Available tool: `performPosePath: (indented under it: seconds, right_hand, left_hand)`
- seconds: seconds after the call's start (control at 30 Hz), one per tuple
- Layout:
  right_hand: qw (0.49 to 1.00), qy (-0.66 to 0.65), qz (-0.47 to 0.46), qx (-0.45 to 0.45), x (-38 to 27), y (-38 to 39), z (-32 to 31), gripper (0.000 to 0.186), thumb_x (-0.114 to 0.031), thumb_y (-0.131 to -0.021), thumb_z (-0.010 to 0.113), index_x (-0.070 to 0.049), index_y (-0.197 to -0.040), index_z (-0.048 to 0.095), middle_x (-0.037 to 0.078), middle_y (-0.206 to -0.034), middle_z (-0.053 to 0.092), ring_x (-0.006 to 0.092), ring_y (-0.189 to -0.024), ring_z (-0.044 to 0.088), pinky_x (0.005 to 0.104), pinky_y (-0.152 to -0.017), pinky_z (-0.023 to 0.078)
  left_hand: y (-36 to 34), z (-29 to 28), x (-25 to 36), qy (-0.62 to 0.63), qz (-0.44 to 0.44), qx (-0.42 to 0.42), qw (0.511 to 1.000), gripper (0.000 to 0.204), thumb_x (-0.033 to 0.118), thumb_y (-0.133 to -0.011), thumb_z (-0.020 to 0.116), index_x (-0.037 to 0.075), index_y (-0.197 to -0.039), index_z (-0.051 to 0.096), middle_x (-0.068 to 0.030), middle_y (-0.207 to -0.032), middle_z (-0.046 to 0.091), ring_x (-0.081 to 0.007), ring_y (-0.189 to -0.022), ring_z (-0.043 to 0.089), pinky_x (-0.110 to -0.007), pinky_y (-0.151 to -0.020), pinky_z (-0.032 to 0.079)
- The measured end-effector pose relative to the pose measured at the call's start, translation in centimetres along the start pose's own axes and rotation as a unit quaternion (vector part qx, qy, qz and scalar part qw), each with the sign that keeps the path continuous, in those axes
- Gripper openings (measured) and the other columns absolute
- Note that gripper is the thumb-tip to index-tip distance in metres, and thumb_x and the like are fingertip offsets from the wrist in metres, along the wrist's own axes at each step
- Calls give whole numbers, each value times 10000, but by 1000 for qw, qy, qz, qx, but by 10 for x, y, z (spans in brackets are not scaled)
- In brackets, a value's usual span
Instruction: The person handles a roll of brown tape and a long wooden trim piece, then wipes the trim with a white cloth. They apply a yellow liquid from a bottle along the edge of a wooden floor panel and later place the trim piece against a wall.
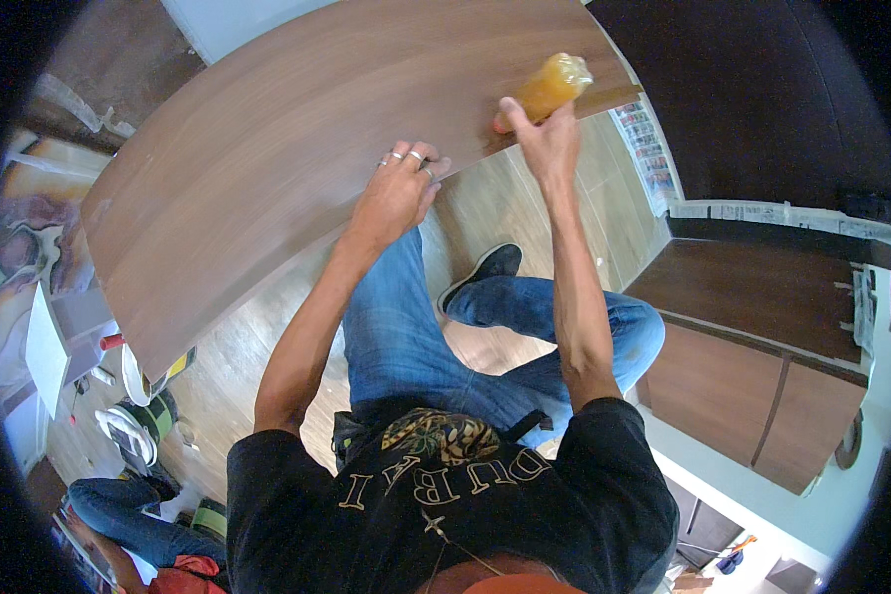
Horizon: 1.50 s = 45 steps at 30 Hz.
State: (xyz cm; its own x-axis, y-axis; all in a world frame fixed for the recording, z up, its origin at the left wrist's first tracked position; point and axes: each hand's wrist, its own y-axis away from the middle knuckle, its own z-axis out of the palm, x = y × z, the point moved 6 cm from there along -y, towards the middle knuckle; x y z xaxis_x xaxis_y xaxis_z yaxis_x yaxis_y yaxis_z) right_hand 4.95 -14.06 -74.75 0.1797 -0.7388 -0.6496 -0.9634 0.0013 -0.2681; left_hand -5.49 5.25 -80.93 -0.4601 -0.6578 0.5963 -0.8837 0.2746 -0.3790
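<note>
A long wood-grain panel point(297, 119) stretches across the upper part of the head view, its near edge towards me. My left hand point(402, 183), with rings on its fingers, is closed at that near edge with its fingers bent over the top. Further right, my right hand point(547, 144) is wrapped round a clear plastic bottle point(548, 89) of amber liquid. The bottle is tilted, its base up and its red cap end low, near the panel's surface. Whether the cap end touches the panel I cannot tell.
Below the panel is a wood-look floor point(238, 386), where my shoe point(490, 267) rests. Dark cabinet panels point(752, 94) stand at the right. Several buckets point(129, 436) are at the lower left, near another person's jeans-clad leg point(134, 515).
</note>
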Motion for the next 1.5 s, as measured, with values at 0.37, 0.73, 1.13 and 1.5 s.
performPosePath:
  seconds: [0.37, 0.73, 1.13, 1.5]
  right_hand:
    - [999, -31, -17, -12, -18, 27, 5, 415, -289, -836, 800, 19, -1064, 640, 160, -875, 745, 271, -794, 728, 371, -702, 554]
    - [1000, -7, 5, -5, -14, 33, 6, 541, -346, -827, 819, 46, -1131, 604, 184, -951, 737, 234, -874, 723, 370, -766, 559]
    - [998, 46, -36, 12, -36, 45, 8, 397, -303, -846, 802, 32, -1001, 655, 162, -885, 757, 261, -825, 735, 375, -731, 554]
    - [996, 41, -78, 26, -50, 53, 11, 381, -306, -852, 783, 4, -1034, 658, 115, -830, 754, 241, -776, 733, 357, -722, 559]
  left_hand:
    - [9, -4, 1, 9, 13, -31, 999, 458, 39, -824, 687, 62, -1279, 648, -123, -1289, 581, -343, -1181, 548, -442, -1022, 490]
    - [11, -5, -2, 41, 7, 0, 999, 349, 41, -877, 617, 41, -1223, 665, -102, -1268, 596, -316, -1186, 541, -431, -1012, 492]
    - [23, -19, 11, -78, 10, 17, 997, 345, 103, -880, 638, 66, -1222, 671, -86, -1259, 594, -298, -1195, 538, -437, -976, 474]
    - [69, -44, -14, -113, -75, -20, 991, 433, 121, -855, 727, 149, -1282, 659, -89, -1182, 602, -319, -1109, 543, -456, -943, 473]
